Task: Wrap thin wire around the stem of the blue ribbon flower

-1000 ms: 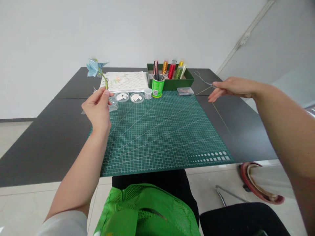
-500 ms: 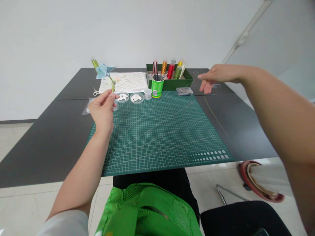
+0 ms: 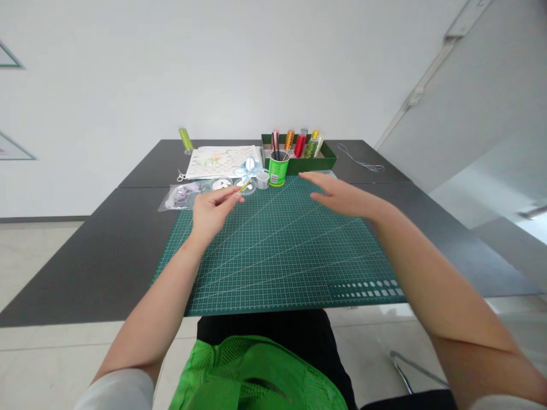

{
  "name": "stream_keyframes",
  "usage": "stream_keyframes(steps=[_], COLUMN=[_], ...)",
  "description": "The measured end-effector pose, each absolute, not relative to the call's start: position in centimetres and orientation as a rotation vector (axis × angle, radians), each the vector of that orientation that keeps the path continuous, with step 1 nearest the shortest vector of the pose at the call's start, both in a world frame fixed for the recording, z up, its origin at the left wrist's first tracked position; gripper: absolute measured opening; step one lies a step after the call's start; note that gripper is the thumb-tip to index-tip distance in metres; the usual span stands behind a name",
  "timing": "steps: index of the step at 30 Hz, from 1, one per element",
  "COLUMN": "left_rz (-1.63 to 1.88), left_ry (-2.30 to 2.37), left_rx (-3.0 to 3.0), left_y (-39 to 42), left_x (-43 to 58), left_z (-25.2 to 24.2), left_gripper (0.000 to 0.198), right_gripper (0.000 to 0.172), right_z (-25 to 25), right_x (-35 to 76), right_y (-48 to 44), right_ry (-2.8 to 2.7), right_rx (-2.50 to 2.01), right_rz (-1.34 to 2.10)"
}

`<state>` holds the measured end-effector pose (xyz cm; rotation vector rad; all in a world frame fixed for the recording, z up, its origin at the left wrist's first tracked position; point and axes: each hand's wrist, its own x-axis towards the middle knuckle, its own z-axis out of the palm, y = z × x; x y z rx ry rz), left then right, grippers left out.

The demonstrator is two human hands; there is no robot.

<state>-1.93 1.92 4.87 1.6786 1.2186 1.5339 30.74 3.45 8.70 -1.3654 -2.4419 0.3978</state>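
Observation:
Between the thumb and fingers of my left hand (image 3: 216,213) is the green stem of a light blue artificial flower (image 3: 249,167). Its petals point away from me, in front of the round clear dishes of white pieces (image 3: 221,184). My right hand (image 3: 333,193) hovers over the far right of the green cutting mat (image 3: 273,245), palm down, fingers stretched out, with nothing seen in it. It partly covers a flat clear case (image 3: 327,172).
At the back stand a green can of tools (image 3: 277,172) and a green box (image 3: 329,161) holding thread spools. Patterned sheets (image 3: 205,162), small scissors (image 3: 181,176), a plastic bag (image 3: 177,197) and a green spool (image 3: 185,139) lie left. Thin cord (image 3: 363,163) lies right.
My left hand has moved right with the flower, whose head now tips away over the dishes. My right hand has come left and lower, over the mat. The view has shifted slightly.

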Motion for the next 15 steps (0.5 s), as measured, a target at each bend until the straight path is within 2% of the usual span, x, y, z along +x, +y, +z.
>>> stream_keyframes(steps=[5, 7, 9, 12, 15], left_rz=[1.356, 1.349, 1.394, 1.482, 1.567], left_ry=[1.149, 1.15, 1.201, 1.344, 1.439], left_rx=[1.735, 1.734, 1.718, 1.697, 1.639], left_y=[0.8, 0.6, 0.8, 1.5, 2.4], left_x=[-0.5, -0.4, -0.6, -1.3, -2.2], left_z=[4.0, 3.8, 3.6, 3.4, 3.4], left_gripper=[0.027, 0.027, 0.027, 0.026, 0.025], right_gripper=[0.091, 0.091, 0.08, 0.042, 0.035], right_z=[4.9, 3.8, 3.6, 4.7, 5.9], right_x=[21.5, 18.9, 17.8, 19.6, 25.0], right_y=[2.0, 1.2, -0.2, -3.7, -8.2], right_ry=[-2.153, -1.948, -1.857, -2.043, -2.192], right_rx=[-1.06, -0.823, -0.75, -0.873, -0.967], right_rz=[1.051, 1.329, 1.568, 1.611, 1.449])
